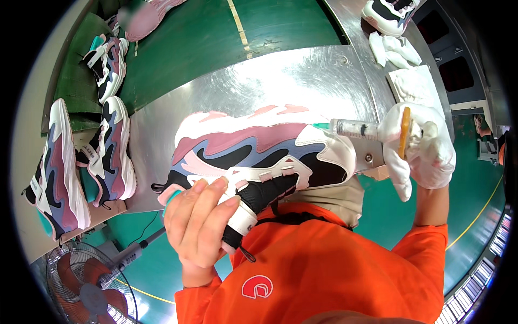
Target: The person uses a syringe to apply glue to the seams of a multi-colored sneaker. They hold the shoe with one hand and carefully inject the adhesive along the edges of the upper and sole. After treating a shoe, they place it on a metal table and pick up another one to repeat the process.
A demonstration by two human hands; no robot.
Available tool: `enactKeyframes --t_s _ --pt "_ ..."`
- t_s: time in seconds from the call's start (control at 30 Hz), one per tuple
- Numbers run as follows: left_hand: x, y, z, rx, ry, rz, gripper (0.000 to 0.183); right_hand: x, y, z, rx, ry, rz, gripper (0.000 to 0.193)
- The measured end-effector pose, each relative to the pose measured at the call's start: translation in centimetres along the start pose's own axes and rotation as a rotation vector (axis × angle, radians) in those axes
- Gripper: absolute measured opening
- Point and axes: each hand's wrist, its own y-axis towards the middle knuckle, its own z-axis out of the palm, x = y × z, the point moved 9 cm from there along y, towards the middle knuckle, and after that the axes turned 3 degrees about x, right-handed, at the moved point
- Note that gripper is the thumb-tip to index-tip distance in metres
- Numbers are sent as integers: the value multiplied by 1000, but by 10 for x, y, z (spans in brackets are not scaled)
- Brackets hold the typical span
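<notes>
A sneaker (259, 148) in white, mauve, blue and black lies on its side in front of me, its sole edge turned away from my body. My bare left hand (200, 218) grips it by the tongue and collar, fingers wrapped over the white tongue. In my white-gloved right hand (423, 143) is a clear syringe (353, 129) with a yellow-brown flange. Its green tip touches, or comes very close to, the seam between the upper and the white sole near the toe. The right palm side is partly hidden by the glove's folds.
Several matching sneakers (114, 148) stand at the left, beside a green belt (189, 59). Under the work is a shiny metal table (216, 81). At the right edge lie a folded white cloth (414, 86), crumpled white gloves (394, 49) and another sneaker (389, 16). A fan (91, 297) stands lower left.
</notes>
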Motion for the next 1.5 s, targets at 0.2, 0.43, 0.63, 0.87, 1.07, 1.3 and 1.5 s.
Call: enactKeyframes --t_s 0.2,0.43,0.63,0.87,1.07,1.3,1.5 --pt "-3 1 1 6 9 10 16 -5 -5 -9 -22 72 -119 70" --pt "-11 -5 0 13 106 -22 17 -20 -17 -29 -151 133 -130 71" --pt "-31 -10 5 60 217 -72 48 -25 -22 -33 -7 207 -145 78" --pt "-54 -9 8 35 254 -98 63 -42 -33 -46 128 390 -345 71" --pt "-64 -3 9 1 324 -76 51 -52 -54 -44 70 524 -368 69" --pt "-63 -8 9 -33 237 -91 59 -54 -67 -35 -59 540 -365 70" --pt "-64 -6 7 -38 230 -71 60 -46 -74 -29 -269 408 -341 78"
